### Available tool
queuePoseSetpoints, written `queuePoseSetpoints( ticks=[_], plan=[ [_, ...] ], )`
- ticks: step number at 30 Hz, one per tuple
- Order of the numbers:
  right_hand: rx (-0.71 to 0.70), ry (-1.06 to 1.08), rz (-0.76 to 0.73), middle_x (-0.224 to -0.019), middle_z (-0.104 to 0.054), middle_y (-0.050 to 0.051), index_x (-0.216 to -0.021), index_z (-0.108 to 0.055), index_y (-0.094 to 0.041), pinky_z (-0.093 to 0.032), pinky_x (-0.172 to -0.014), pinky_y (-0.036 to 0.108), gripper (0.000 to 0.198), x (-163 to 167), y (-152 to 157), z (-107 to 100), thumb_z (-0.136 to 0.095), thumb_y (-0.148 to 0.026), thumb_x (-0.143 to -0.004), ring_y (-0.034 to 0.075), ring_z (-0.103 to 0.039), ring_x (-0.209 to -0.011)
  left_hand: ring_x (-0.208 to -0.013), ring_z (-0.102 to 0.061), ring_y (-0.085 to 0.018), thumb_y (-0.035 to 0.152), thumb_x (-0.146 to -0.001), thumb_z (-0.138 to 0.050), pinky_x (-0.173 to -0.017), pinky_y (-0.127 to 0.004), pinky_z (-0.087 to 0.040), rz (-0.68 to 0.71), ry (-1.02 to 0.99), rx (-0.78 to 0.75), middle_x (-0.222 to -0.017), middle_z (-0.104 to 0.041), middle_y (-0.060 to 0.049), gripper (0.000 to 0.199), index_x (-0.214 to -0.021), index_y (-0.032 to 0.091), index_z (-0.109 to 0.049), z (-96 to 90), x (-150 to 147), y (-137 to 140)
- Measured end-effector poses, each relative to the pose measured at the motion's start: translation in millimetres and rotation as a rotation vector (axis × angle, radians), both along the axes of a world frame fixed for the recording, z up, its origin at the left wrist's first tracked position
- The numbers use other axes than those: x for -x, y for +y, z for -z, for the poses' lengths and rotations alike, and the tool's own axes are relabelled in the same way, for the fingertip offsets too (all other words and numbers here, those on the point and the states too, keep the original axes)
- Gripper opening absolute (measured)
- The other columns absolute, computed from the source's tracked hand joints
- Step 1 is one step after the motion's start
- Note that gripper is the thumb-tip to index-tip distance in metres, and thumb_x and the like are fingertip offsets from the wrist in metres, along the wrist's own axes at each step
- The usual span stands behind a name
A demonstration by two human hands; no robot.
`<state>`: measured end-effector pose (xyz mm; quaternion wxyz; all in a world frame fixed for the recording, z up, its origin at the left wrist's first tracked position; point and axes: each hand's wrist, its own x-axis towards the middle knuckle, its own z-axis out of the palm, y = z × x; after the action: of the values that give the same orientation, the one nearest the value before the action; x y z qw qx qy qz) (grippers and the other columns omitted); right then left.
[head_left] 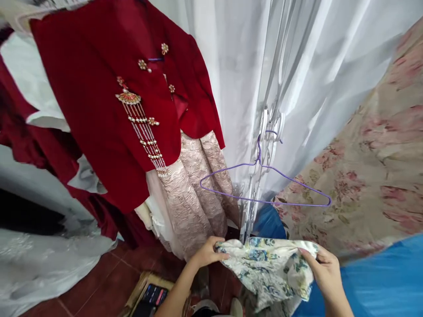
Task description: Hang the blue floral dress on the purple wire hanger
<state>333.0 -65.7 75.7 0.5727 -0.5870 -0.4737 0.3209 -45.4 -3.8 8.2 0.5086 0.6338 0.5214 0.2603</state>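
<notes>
Stretched between my two hands is a white floral garment (pixel 267 268) with blue and yellow-green flowers; its exact kind is hard to make out. My left hand (pixel 211 255) pinches its upper left corner. At the upper right corner, my right hand (pixel 322 266) grips the cloth with the thumb on top. Above the cloth hangs a bare purple wire hanger (pixel 261 200), hooked among several white plastic hangers (pixel 272 132). The lower part of the garment droops toward the floor.
A red velvet jacket (pixel 115 127) with beaded ornaments hangs at left over a pale pink brocade skirt (pixel 191 189). White curtains (pixel 228 66) stand behind. Floral fabric (pixel 373 145) and a blue cloth (pixel 383 273) are at right. A box (pixel 139 290) sits on the tiled floor (pixel 105 281).
</notes>
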Motion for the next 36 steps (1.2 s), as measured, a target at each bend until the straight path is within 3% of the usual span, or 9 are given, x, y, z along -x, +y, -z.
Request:
queuePoseSetpoints(
  ticks=[5,8,12,16,19,22,29,34,36],
  plan=[
    [0.034,0.086,-0.127,-0.067,-0.073,0.005,-0.089,-0.079,-0.015,-0.052,-0.047,0.023,0.034,21,2,3,-0.085,-0.041,-0.068,0.018,-0.064,-0.053,-0.082,-0.055,-0.019,0.042,-0.072,-0.075,-0.077,-0.031,-0.045,0.034,-0.275,-0.285,-0.080,-0.059,-0.002,0.029,-0.077,0.017,-0.060,-70.3,33,37],
    [-0.038,0.005,-0.225,-0.105,-0.077,0.011,-0.132,-0.068,-0.018,-0.053,-0.053,0.022,0.058,41,8,-15,-0.079,-0.037,-0.079,0.013,-0.062,-0.058,-0.077,-0.052,-0.016,0.025,-0.077,-0.068,-0.074,-0.029,-0.040,0.006,-0.318,-0.530,-0.078,-0.055,-0.001,0.015,-0.073,0.017,-0.057,-114.8,47,65],
    [-0.188,-0.158,-0.254,-0.154,-0.050,0.016,-0.157,-0.040,-0.022,-0.057,-0.071,0.025,0.076,65,35,-50,-0.069,-0.031,-0.087,0.013,-0.064,-0.076,-0.077,-0.050,-0.016,0.020,-0.074,-0.066,-0.074,-0.028,-0.039,-0.091,-0.456,-0.658,-0.075,-0.052,0.000,0.013,-0.070,0.018,-0.053,-150.7,58,99],
    [-0.154,-0.345,-0.248,-0.138,-0.064,0.014,-0.155,-0.044,-0.019,-0.054,-0.063,0.022,0.071,76,67,-71,-0.064,-0.028,-0.087,0.013,-0.062,-0.072,-0.078,-0.050,-0.017,0.021,-0.069,-0.063,-0.074,-0.028,-0.041,-0.109,-0.563,-0.624,-0.077,-0.051,-0.001,0.011,-0.072,0.018,-0.053,-166.7,58,124],
    [-0.122,-0.450,-0.264,-0.104,-0.076,0.008,-0.135,-0.065,-0.016,-0.051,-0.057,0.021,0.048,81,80,-72,-0.061,-0.027,-0.088,0.015,-0.063,-0.067,-0.082,-0.051,-0.018,0.026,-0.073,-0.063,-0.077,-0.028,-0.043,-0.073,-0.571,-0.592,-0.080,-0.050,-0.001,0.015,-0.077,0.020,-0.050,-177.8,55,136],
    [-0.203,-0.462,-0.270,-0.090,-0.076,0.006,-0.112,-0.074,-0.015,-0.053,-0.063,0.022,0.031,87,85,-69,-0.056,-0.026,-0.089,0.017,-0.067,-0.072,-0.081,-0.050,-0.017,0.030,-0.082,-0.061,-0.078,-0.029,-0.045,0.049,-0.543,-0.615,-0.080,-0.048,0.000,0.018,-0.081,0.021,-0.046,-200.7,51,145],
    [-0.285,-0.527,-0.177,-0.081,-0.078,0.003,-0.098,-0.076,-0.018,-0.053,-0.060,0.021,0.026,109,92,-74,-0.054,-0.017,-0.083,0.016,-0.069,-0.064,-0.093,-0.054,-0.018,0.021,-0.096,-0.046,-0.090,-0.031,-0.045,0.412,0.115,-0.868,-0.096,-0.054,-0.003,0.006,-0.094,0.021,-0.051,-284.8,2,144],
    [-0.377,-0.463,-0.150,-0.093,-0.079,0.005,-0.106,-0.076,-0.020,-0.056,-0.066,0.024,0.030,112,79,-60,-0.054,-0.017,-0.085,0.019,-0.073,-0.075,-0.095,-0.063,-0.019,0.020,-0.096,-0.049,-0.085,-0.029,-0.049,0.292,0.280,-1.021,-0.112,-0.062,-0.005,0.018,-0.113,0.023,-0.056,-278.4,-36,138],
    [-0.492,-0.397,0.063,-0.105,-0.078,0.008,-0.113,-0.075,-0.021,-0.057,-0.071,0.026,0.032,105,70,-53,-0.059,-0.020,-0.085,0.021,-0.074,-0.084,-0.092,-0.067,-0.017,0.024,-0.095,-0.055,-0.082,-0.027,-0.051,0.225,0.207,-1.021,-0.105,-0.068,-0.002,0.020,-0.115,0.024,-0.059,-266.4,-39,141]
  ],
)
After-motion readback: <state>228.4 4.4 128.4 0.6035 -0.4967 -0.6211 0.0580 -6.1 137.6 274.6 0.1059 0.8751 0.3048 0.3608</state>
